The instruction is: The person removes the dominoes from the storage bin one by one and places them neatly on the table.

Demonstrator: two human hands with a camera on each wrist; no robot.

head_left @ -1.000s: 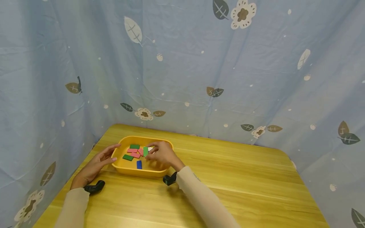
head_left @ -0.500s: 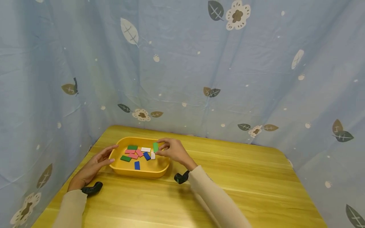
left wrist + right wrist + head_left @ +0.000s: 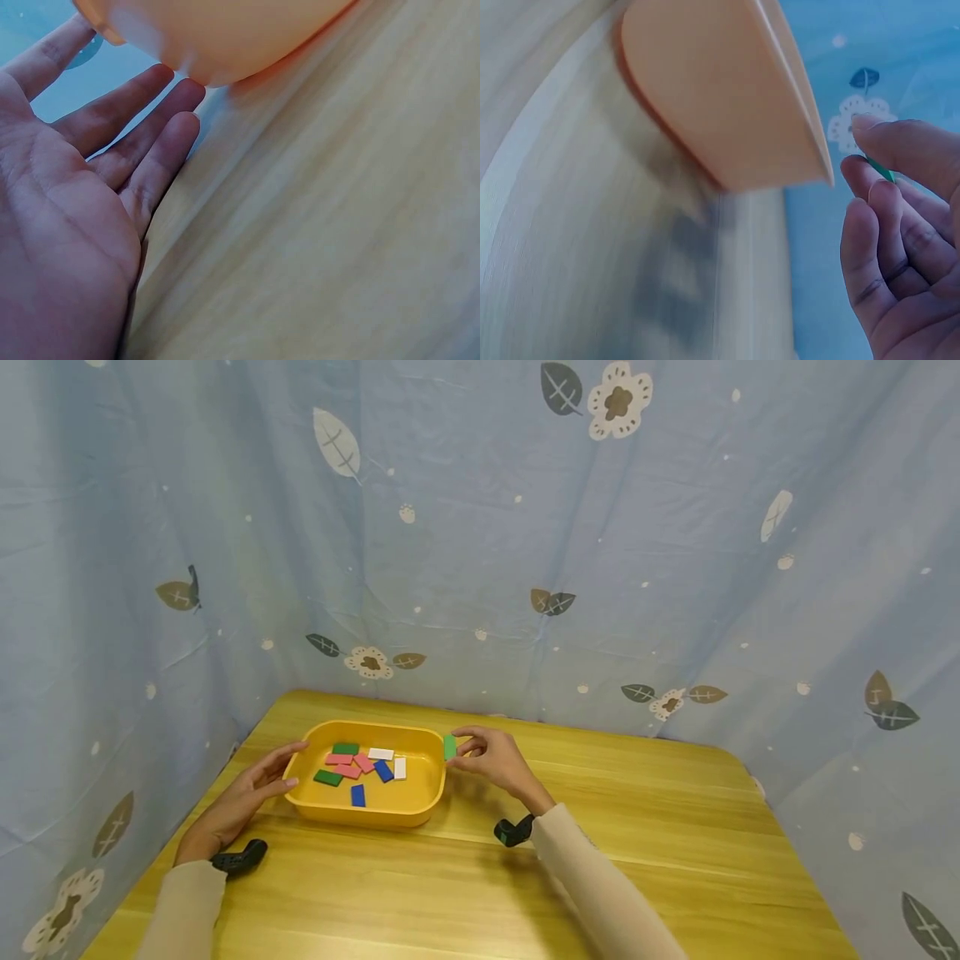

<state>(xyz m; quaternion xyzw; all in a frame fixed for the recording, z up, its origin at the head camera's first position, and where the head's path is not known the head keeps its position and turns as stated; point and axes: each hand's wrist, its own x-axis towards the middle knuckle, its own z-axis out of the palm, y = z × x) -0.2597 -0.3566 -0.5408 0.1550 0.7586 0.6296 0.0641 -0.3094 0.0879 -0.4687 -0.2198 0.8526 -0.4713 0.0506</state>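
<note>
My right hand (image 3: 498,762) pinches a bright green rectangular block (image 3: 450,747), shaped like a toy domino, between thumb and fingertips. It is just past the right end of a yellow plastic bin (image 3: 375,817), above the table. The right wrist view shows only a thin edge of the green block (image 3: 881,169) between thumb and fingers. My left hand (image 3: 243,799) rests against the bin's left end with fingers extended; fingertips touch its rim and wall in the left wrist view. Inside the bin lie dark green blocks (image 3: 327,777), pink blocks (image 3: 347,772), blue blocks (image 3: 358,796) and white blocks (image 3: 400,768).
The bin stands at the back left of a wood-grain table (image 3: 615,827). A patterned blue curtain (image 3: 480,527) hangs behind and along both sides. Black devices, such as the right wrist's mount (image 3: 513,832), are worn on the wrists.
My right hand has lifted the bright green block out of the bin and carried it right, past the rim. White and blue blocks it covered now show. The left hand stays at the bin.
</note>
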